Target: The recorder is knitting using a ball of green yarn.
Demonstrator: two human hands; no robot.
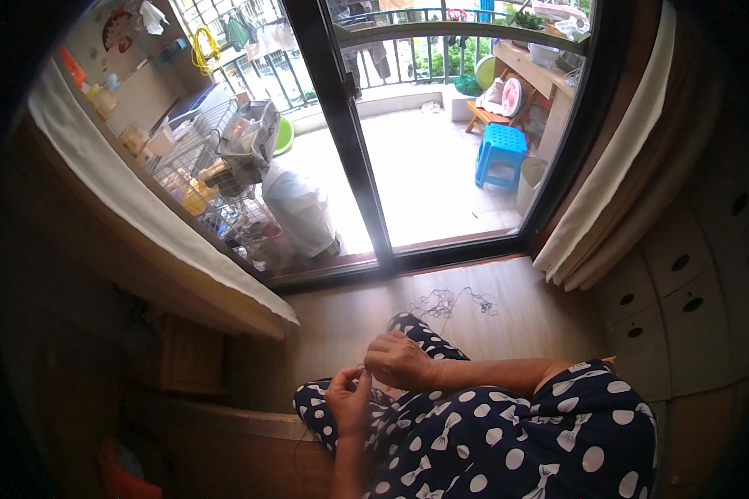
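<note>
Both hands meet above my lap, over the dark polka-dot trousers (315, 405). Thumb and fingertips of my left hand (347, 399) pinch a thin dark cord (362, 367). My right hand (401, 360) is curled close against the left fingertips, on the same cord; its fingertips are mostly hidden behind the back of the hand. Past my knee, a loose tangle of dark cord (440, 304) lies on the wood-look floor (349, 312). A smaller knot of loops spreads at its right end. Whether the floor tangle joins the piece in my hands cannot be seen.
Ahead stands a sliding glass door with a black frame (362, 168). Curtains (162, 212) hang on both sides. Beyond it are a blue plastic stool (500, 153) and a loaded wire rack (193, 187). Cardboard boxes with oval holes (652, 312) are stacked at right.
</note>
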